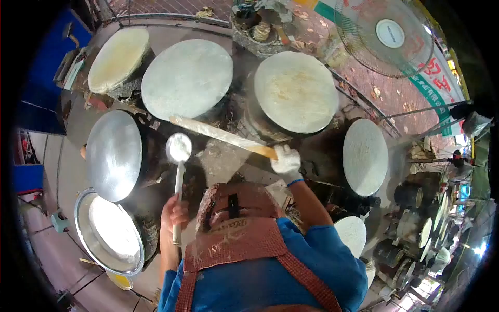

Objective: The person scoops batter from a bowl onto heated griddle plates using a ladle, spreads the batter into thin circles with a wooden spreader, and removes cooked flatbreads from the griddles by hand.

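Note:
My left hand (175,213), bare, is closed around the handle of a ladle (179,179). White batter (179,147) shows in the ladle's bowl. In a white glove with a blue cuff, my right hand (286,159) grips the wooden end of a long flat spreading stick (221,135). White coats most of the stick, and its far end comes close to a round griddle covered by a pale sheet (187,79). To the left of the ladle is a bare metal griddle (114,156). A metal basin (80,221) of white batter stands at the lower left.
More round griddles carry pale sheets: far left (118,60), back right (296,92), right (365,157) and lower right (351,235). A fan (389,34) stands at the upper right. Beside the basin sits a yellow container (120,281). Blurred equipment fills the far right.

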{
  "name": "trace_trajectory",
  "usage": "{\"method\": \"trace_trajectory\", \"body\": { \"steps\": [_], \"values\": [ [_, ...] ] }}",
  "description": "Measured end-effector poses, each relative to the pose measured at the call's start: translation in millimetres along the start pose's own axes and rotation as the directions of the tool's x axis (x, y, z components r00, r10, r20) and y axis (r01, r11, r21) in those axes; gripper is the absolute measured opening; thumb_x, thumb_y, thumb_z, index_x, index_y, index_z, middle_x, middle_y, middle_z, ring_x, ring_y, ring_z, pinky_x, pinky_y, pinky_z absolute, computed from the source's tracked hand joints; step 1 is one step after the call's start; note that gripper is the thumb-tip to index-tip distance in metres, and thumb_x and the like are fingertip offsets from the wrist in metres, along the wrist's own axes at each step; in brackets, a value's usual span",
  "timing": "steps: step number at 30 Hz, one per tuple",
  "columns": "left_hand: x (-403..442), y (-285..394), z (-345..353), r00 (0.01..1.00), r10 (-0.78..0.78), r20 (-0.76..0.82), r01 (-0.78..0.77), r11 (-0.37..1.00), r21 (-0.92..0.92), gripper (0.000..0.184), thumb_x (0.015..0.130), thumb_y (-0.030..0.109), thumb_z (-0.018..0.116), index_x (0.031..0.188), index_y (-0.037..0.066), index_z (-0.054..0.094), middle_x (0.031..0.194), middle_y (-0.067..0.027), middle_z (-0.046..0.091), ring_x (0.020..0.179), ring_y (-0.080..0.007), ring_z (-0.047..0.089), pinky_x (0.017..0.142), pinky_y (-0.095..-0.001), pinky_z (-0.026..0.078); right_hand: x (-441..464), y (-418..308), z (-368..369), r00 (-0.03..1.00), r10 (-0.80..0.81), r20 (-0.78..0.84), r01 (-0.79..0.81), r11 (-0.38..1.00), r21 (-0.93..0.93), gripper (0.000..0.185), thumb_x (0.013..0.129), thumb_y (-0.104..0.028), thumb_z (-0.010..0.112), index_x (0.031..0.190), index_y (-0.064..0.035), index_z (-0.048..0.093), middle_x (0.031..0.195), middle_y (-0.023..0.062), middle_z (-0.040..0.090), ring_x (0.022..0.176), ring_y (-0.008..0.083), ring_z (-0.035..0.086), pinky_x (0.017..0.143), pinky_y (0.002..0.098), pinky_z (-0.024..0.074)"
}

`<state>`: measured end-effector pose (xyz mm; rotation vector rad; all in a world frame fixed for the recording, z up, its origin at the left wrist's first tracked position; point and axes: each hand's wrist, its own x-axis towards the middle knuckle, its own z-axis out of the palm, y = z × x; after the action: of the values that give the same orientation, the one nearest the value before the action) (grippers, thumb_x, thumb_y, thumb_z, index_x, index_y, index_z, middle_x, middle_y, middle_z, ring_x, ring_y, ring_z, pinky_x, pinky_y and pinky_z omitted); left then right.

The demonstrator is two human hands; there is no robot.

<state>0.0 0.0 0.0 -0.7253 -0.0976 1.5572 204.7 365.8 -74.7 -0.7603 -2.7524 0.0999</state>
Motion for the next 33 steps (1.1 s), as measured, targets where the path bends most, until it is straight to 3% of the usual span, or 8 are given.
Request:
{"method": "trace_trajectory", "body": {
  "steps": [2,4,14,19,22,23,26,33],
  "values": [
    [5,-15,-27,0.994,-0.068,0.081,0.07,0.997,-0.02,0.039,0.092,0.033,0.04,0.117,0.006,0.05,0.057,-0.0026,0.04,0.039,-0.0126,0.035,0.034,-0.0243,0.033,18,-1,1,0.989,-0.046,-0.138,0.042,0.999,-0.034,0.044,0.058,-0.022,0.064,0.1,-0.0106,0.058,0.094,0.0096,0.055,0.062,0.0263,0.055,0.055,0.0391,0.0436],
    [23,-52,-44,0.999,0.033,0.034,-0.03,0.996,-0.082,0.036,0.093,0.028,0.038,0.117,0.004,0.05,0.058,-0.0032,0.041,0.039,-0.0116,0.035,0.035,-0.0243,0.033,10,118,-53,0.987,-0.154,0.041,0.159,0.972,-0.174,0.05,0.064,-0.026,0.065,0.11,-0.0102,0.053,0.092,0.012,0.054,0.066,0.0291,0.057,0.06,0.0403,0.0444],
    [-8,-74,-14,0.943,0.33,-0.038,-0.331,0.943,-0.029,0.035,0.094,0.025,0.036,0.122,0.009,0.05,0.061,-0.0053,0.045,0.045,-0.0116,0.041,0.039,-0.024,0.037,85,187,-48,0.752,-0.285,0.594,0.481,0.854,-0.2,0.04,0.076,-0.021,0.049,0.114,-0.0064,0.053,0.104,0.0143,0.056,0.09,0.0291,0.057,0.082,0.0394,0.0429],
    [-20,-73,-27,0.939,0.341,-0.041,-0.343,0.937,-0.068,0.033,0.093,0.024,0.039,0.119,0.009,0.052,0.059,-0.0048,0.044,0.043,-0.0109,0.04,0.035,-0.0227,0.035,130,180,-115,0.818,-0.479,0.318,0.573,0.717,-0.397,0.02,0.077,-0.018,0.048,0.09,-0.0084,0.059,0.084,0.0111,0.061,0.074,0.0274,0.059,0.073,0.0393,0.0439],
    [-34,-68,-33,0.95,0.309,-0.042,-0.312,0.943,-0.117,0.029,0.092,0.023,0.041,0.113,0.01,0.055,0.058,-0.0041,0.043,0.041,-0.0103,0.039,0.033,-0.022,0.034,194,150,-178,0.899,-0.261,0.351,0.416,0.756,-0.506,0.013,0.071,-0.016,0.05,0.082,-0.0115,0.056,0.083,0.0095,0.058,0.074,0.0259,0.058,0.067,0.0374,0.0454],
    [-42,-66,-37,0.954,0.296,-0.042,-0.299,0.945,-0.131,0.027,0.092,0.023,0.042,0.111,0.01,0.056,0.057,-0.0039,0.042,0.041,-0.0101,0.039,0.033,-0.0217,0.033,206,151,-186,0.837,-0.546,0.042,0.432,0.611,-0.664,0.013,0.068,-0.016,0.052,0.08,-0.0115,0.054,0.081,0.0093,0.056,0.071,0.0255,0.057,0.064,0.0373,0.0446],
    [-69,-61,-53,0.936,0.343,-0.078,-0.35,0.93,-0.113,0.024,0.091,0.022,0.043,0.111,0.015,0.056,0.057,-0.0025,0.041,0.04,-0.0087,0.037,0.031,-0.0203,0.032,272,86,-247,0.756,-0.655,-0.003,0.531,0.616,-0.582,0.015,0.067,-0.015,0.054,0.081,-0.0092,0.054,0.073,0.0142,0.055,0.066,0.0306,0.056,0.06,0.0422,0.0453],
    [-137,-44,-88,0.895,0.437,-0.091,-0.447,0.882,-0.149,0.027,0.091,0.023,0.045,0.117,0.021,0.052,0.055,0.0006,0.034,0.036,-0.0057,0.029,0.029,-0.0174,0.027,401,-186,-269,0.787,-0.491,0.373,0.616,0.65,-0.445,0.023,0.072,-0.016,0.049,0.083,-0.0024,0.064,0.086,0.0226,0.062,0.082,0.0381,0.06,0.073,0.0461,0.0479]
  ]
}}
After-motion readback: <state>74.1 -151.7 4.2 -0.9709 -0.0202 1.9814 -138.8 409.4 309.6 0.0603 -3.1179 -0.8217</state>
